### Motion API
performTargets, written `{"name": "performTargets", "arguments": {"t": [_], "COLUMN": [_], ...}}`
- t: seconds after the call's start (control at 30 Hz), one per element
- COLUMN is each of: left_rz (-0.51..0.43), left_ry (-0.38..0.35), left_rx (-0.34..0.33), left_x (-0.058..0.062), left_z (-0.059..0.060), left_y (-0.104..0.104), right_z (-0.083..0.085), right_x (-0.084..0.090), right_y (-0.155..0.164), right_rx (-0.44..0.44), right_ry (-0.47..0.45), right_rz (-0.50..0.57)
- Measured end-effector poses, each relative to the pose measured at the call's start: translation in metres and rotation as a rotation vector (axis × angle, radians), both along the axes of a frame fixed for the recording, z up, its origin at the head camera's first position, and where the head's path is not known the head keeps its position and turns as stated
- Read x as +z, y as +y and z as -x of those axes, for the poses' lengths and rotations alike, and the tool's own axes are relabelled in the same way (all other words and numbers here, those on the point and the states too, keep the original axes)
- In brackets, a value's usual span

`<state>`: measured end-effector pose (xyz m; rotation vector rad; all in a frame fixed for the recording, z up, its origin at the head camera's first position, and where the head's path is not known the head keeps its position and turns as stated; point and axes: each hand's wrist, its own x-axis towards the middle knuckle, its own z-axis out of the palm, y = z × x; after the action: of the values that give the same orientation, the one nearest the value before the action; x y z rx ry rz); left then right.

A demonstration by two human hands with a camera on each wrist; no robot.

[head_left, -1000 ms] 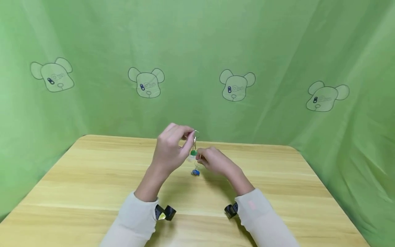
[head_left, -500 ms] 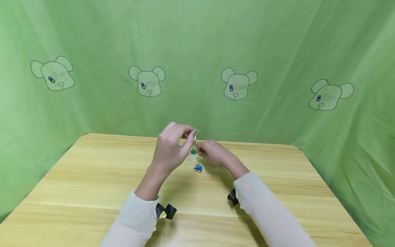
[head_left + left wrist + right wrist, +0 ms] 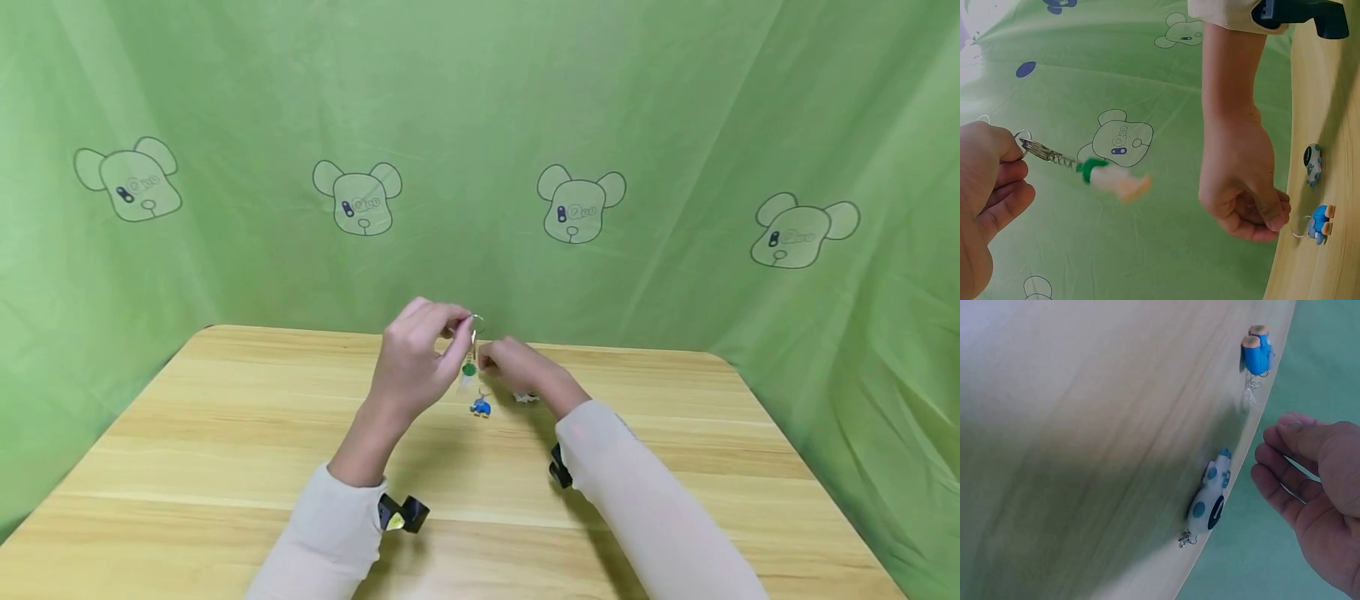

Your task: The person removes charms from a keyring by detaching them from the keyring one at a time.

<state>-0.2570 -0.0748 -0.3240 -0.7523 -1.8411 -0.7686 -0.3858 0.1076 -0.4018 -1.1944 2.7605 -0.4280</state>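
Note:
My left hand pinches the ring of a keychain between thumb and fingertips. Its chain and green-and-white charm dangle above the table, the charm blurred in the left wrist view. A blue elephant keychain stands on the wood, its metal loop trailing beside my right fingertips. My right hand has its fingers loosely bent, thumb near the index finger, with nothing showing between them. Under that wrist lies a white keychain charm with blue-grey spots and a dark round patch; the hand partly covers it in the head view.
The wooden table ends at a rounded far edge just beyond the hands. Behind and beside it hangs a green curtain printed with bear faces. Black cameras sit at both sleeve cuffs.
My right hand has let go of the elephant keychain, which has turned and settled on the table. The right forearm has shifted, and the white charm now shows beside it. My left hand keeps still.

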Motion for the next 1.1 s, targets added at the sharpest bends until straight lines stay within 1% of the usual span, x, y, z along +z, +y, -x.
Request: {"name": "performTargets", "arguments": {"t": [0.13,0.27,0.33,0.57,0.7,0.87,0.97,1.1], "left_rz": [0.0,0.006,0.008,0.005,0.003,0.005,0.005,0.002], "left_ry": [-0.005,-0.012,-0.015,-0.015,-0.013,-0.017,-0.024,-0.024], "left_rx": [-0.003,-0.003,-0.001,-0.006,-0.009,-0.007,-0.009,-0.017], "left_x": [0.001,0.001,0.001,0.002,0.002,0.003,0.003,0.003], "left_z": [0.0,0.0,-0.001,-0.001,-0.001,-0.001,-0.002,-0.003], "left_y": [0.0,0.0,0.0,-0.001,-0.001,-0.001,-0.002,-0.002], "right_z": [0.002,-0.001,-0.004,-0.015,-0.029,-0.051,-0.065,-0.084], "right_x": [0.007,0.022,0.031,0.059,0.08,0.104,0.115,0.122], "right_y": [0.004,0.008,0.01,0.019,0.024,0.028,0.028,0.028], "right_rx": [-0.026,-0.033,-0.035,-0.011,0.018,0.062,0.088,0.118], "right_ry": [-0.009,-0.016,0.001,0.12,0.176,0.239,0.287,0.354], "right_rz": [-0.009,0.007,0.03,0.137,0.179,0.187,0.195,0.221]}}
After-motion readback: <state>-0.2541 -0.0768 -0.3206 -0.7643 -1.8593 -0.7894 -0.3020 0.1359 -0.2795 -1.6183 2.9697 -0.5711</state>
